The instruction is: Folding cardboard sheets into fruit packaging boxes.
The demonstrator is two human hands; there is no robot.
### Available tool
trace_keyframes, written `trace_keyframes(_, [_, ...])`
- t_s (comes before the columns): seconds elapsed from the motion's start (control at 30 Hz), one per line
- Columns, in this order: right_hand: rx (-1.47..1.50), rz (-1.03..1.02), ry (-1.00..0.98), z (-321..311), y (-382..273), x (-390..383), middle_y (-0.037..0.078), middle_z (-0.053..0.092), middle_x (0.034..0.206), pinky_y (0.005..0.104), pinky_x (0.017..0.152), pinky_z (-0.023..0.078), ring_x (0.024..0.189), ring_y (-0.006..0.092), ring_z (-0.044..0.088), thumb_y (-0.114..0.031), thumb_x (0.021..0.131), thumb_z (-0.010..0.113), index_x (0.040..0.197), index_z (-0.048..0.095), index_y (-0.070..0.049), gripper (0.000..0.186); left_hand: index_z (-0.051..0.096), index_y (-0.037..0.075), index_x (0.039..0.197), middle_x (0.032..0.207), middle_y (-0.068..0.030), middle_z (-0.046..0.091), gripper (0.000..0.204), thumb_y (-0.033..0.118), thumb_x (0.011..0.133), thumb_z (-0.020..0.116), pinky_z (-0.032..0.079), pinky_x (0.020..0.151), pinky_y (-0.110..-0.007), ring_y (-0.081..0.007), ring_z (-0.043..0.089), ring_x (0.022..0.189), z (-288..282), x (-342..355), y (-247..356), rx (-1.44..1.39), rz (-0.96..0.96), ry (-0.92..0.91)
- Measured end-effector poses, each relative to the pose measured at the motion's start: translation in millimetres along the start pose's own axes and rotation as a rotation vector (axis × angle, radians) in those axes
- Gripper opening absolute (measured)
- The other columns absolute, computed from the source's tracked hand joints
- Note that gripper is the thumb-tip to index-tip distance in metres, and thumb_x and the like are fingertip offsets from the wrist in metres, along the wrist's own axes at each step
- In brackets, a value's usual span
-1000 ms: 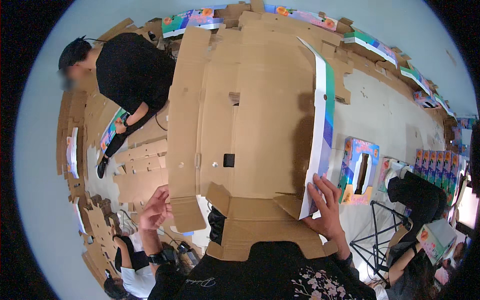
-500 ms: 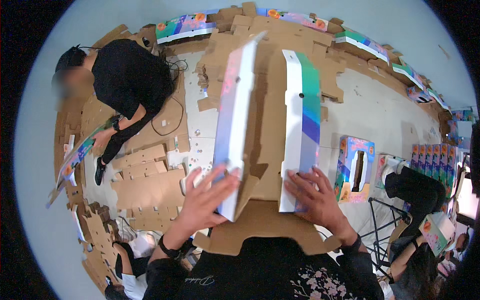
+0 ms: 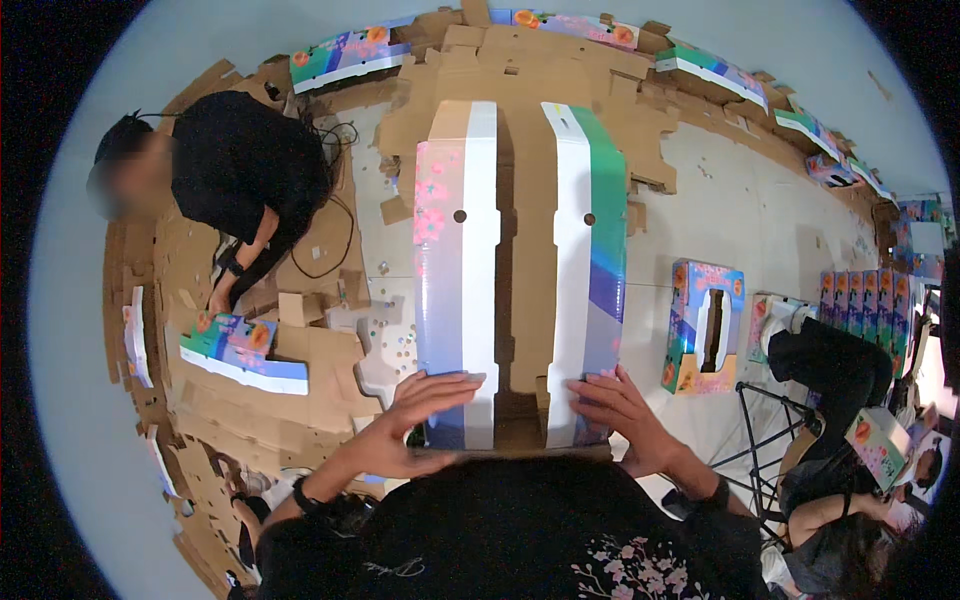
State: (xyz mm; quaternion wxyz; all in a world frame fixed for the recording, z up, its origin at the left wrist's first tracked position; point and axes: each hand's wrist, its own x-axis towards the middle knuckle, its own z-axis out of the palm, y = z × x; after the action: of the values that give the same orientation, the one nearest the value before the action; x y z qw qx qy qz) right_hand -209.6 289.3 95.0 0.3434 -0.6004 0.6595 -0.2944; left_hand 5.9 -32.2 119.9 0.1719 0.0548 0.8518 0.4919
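Note:
A long cardboard carton [image 3: 458, 300] stands in front of me, printed pink, lilac, green and blue outside. Two long panels with white inner strips and a round hole each run away from me, with a brown gap between them. My left hand [image 3: 420, 420] clasps the near end of the left panel, fingers stretched across it and thumb low at the near edge. On the right panel [image 3: 606, 270], my right hand [image 3: 628, 415] clasps the near end in the same way, fingers over the top. The near end flap is mostly hidden against my black shirt.
At the left a person in black [image 3: 250, 160] bends over a printed carton piece [image 3: 245, 350] on flattened brown cardboard. To the right stand a printed carton with a slot [image 3: 703, 325], a folding stool [image 3: 765, 450] and a seated person. More cartons [image 3: 710, 78] line the wall.
The carton's two long panels have come level and straight, and its near flap has gone from view. My hands have settled at its near corners. The person at left has laid a printed piece down.

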Motion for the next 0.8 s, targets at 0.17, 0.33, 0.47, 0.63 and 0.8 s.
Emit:
trace_keyframes(0.17, [0.310, 0.124, 0.622, 62, 16, -1, 0.020, 0.049, 0.144, 0.0531, 0.120, 0.022, 0.137, 0.0340, 0.043, -0.040, 0.087, 0.070, 0.137, 0.052, -0.005, 0.063, 0.023, 0.008, 0.154, 0.138, -0.0196, 0.052, 0.096, -0.001, 0.076, 0.078, 0.029, 0.117, -0.047, -0.0325, 0.043, 0.136, 60, 12, -19, -0.583, 0.000, 0.905])
trace_keyframes(0.33, [0.713, 0.472, 1.065, 104, 20, 29, 0.020, 0.052, 0.138, 0.0445, 0.106, 0.045, 0.126, 0.0292, 0.053, -0.007, 0.095, 0.062, 0.137, 0.047, -0.003, 0.045, 0.016, -0.002, 0.155, 0.157, -0.0207, 0.029, 0.087, 0.010, 0.087, 0.068, 0.023, 0.119, -0.045, -0.0317, 0.029, 0.145, 89, 22, -32, -0.411, -0.185, 1.039])
trace_keyframes(0.47, [0.799, 0.296, 1.274, 86, 20, 26, 0.018, 0.050, 0.141, 0.0401, 0.099, 0.050, 0.118, 0.0243, 0.056, -0.022, 0.099, 0.059, 0.144, 0.042, -0.001, 0.052, 0.018, -0.003, 0.157, 0.164, -0.0223, 0.019, 0.070, 0.020, 0.099, 0.048, 0.017, 0.122, -0.044, -0.0336, 0.023, 0.149, 88, 27, -35, -0.276, -0.101, 0.903])
trace_keyframes(0.63, [0.478, 0.281, 1.040, 67, 12, 23, 0.020, 0.047, 0.145, 0.0375, 0.096, 0.049, 0.117, 0.0258, 0.055, -0.035, 0.104, 0.047, 0.144, 0.048, 0.000, 0.053, 0.021, -0.002, 0.157, 0.163, -0.0196, 0.022, 0.069, 0.042, 0.106, 0.038, 0.018, 0.121, -0.043, -0.0303, 0.024, 0.149, 84, 30, -30, -0.523, -0.147, 0.943])
trace_keyframes(0.8, [0.233, 0.354, 1.027, 67, 2, 33, 0.022, 0.048, 0.143, 0.0403, 0.102, 0.045, 0.128, 0.0304, 0.049, -0.039, 0.106, 0.041, 0.141, 0.054, -0.001, 0.054, 0.036, -0.001, 0.152, 0.164, -0.0221, 0.020, 0.054, 0.029, 0.107, 0.034, 0.016, 0.122, -0.045, -0.0348, 0.022, 0.150, 74, 26, -26, -0.236, -0.167, 0.872])
